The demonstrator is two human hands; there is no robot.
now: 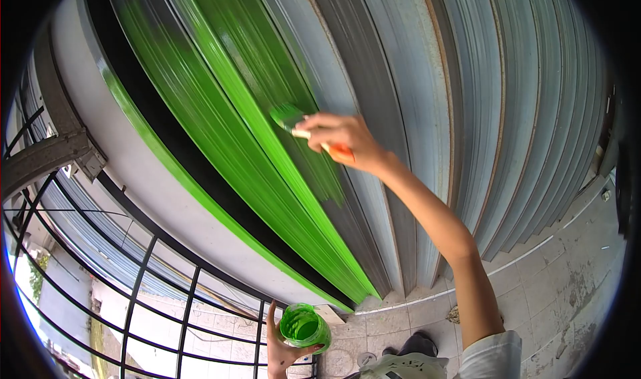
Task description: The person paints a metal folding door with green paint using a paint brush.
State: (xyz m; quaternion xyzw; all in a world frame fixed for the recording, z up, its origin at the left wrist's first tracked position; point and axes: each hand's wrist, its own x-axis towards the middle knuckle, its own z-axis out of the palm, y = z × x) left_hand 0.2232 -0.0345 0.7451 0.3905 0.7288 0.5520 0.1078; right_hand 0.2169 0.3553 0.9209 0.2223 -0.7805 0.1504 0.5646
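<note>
My right hand (344,139) is closed around the handle of a paintbrush (300,124), a pale handle with an orange end. Green paint coats its bristles, which press against a grey panel of the folding metal shutter (420,99). Wet green paint (220,112) covers the shutter's left panels, with streaky edges near the brush. Low in the view, my left hand (280,349) grips a clear jar of green paint (304,325) from its left side. The jar's mouth faces up, and paint smears its inner wall.
A black metal grille (157,299) stands at the lower left, beside a white wall strip (133,152) with a green-painted edge. Bare grey shutter folds continue to the right. Tiled floor (534,292) runs below, with a dark shoe (419,344) on it.
</note>
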